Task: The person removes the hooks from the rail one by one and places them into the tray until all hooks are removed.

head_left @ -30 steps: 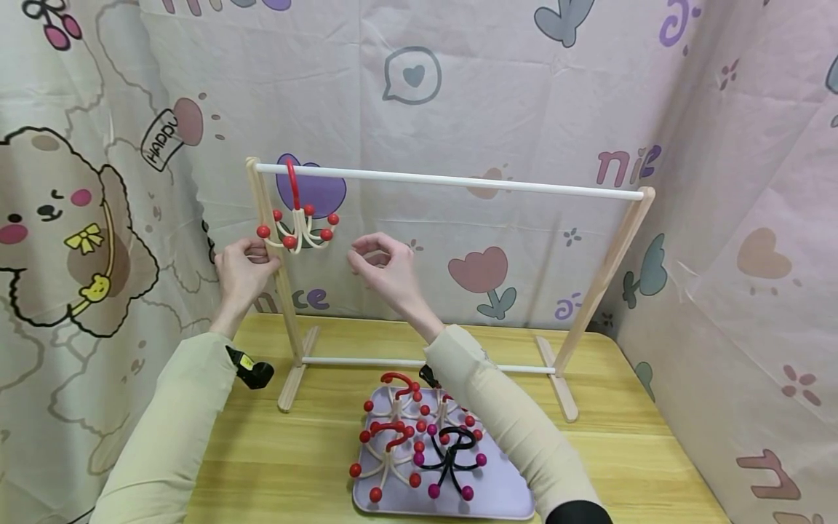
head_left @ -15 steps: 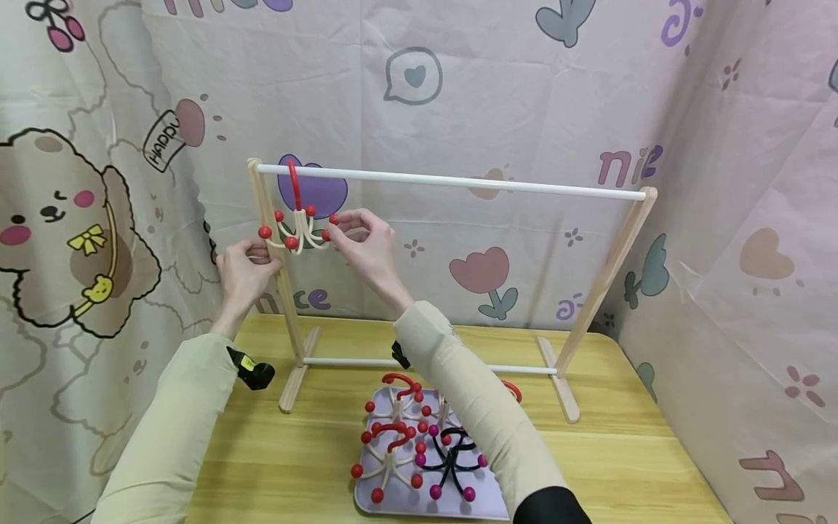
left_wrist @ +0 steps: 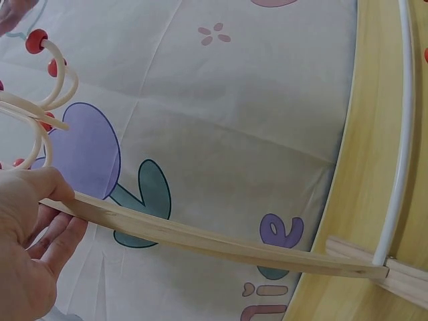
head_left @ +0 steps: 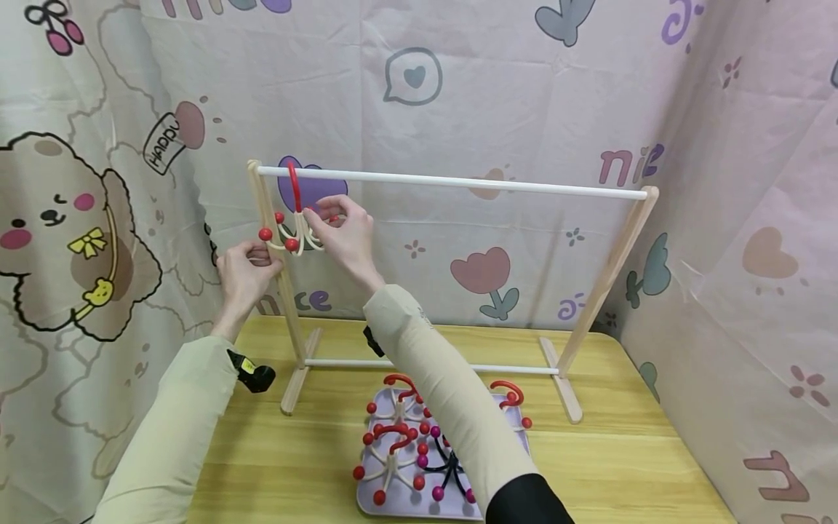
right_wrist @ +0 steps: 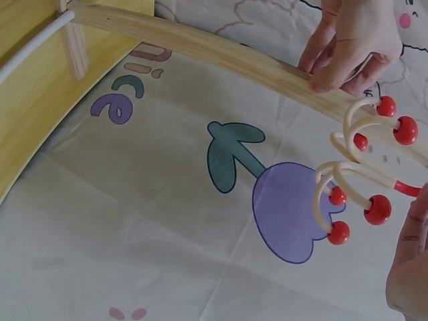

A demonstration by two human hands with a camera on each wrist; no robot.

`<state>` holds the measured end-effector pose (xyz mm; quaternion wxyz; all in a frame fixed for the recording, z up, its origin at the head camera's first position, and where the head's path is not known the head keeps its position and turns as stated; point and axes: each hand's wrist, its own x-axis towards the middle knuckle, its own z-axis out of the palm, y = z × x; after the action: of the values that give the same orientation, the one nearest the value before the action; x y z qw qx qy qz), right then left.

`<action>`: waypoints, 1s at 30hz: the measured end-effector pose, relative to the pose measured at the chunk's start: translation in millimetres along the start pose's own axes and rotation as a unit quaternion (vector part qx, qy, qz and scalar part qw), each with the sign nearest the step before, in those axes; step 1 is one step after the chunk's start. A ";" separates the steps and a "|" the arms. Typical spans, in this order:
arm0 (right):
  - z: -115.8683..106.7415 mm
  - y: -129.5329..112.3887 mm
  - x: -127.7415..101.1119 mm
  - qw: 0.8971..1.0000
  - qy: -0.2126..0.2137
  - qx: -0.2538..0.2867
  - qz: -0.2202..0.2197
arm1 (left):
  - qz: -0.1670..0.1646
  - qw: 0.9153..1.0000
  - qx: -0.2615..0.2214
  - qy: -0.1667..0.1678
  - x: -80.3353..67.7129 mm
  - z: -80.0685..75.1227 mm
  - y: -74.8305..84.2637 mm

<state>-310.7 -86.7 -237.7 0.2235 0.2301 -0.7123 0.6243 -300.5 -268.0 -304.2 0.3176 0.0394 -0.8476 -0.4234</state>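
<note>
In the head view, a hanger [head_left: 300,231] with cream curved arms, red ball tips and a red hook hangs from the white top rod [head_left: 419,179] of a wooden rack. My left hand [head_left: 247,275] pinches the rack's left post [head_left: 286,298] below the hanger; the left wrist view shows thumb and fingers on either side of that post [left_wrist: 221,244]. My right hand [head_left: 347,234] is at the hanger's right side, overlapping some of its arms. Its thumb and forefinger tips are parted beside the base of the red hook. Only part of this hand [right_wrist: 409,267] shows in the right wrist view.
A lilac tray [head_left: 419,507] on the wooden table [head_left: 622,451] bears several red-hooked hangers and a black one [head_left: 450,466] with magenta tips, partly hidden by my right sleeve. The rack's lower rod [head_left: 353,362] and right post [head_left: 605,284] stand behind. Printed curtains enclose the table.
My right hand has moved left from beside the hanger to the base of its red hook. My left hand stays on the post, and the hanger hangs in the same place.
</note>
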 end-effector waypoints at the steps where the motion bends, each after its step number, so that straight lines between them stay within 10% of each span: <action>1: 2.6 -0.2 1.6 1.000 0.000 -0.010 0.001 | -0.001 1.000 0.000 0.000 -0.2 -0.7 -0.3; 30: 32.5 -4.3 30.0 0.992 -0.001 -0.125 0.014 | 0.017 1.000 -0.010 0.004 1.3 0.0 -2.8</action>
<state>-333.0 -121.0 -220.1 0.2408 0.1907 -0.7880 0.5335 -302.1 -270.3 -305.6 0.3286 0.0231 -0.8424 -0.4264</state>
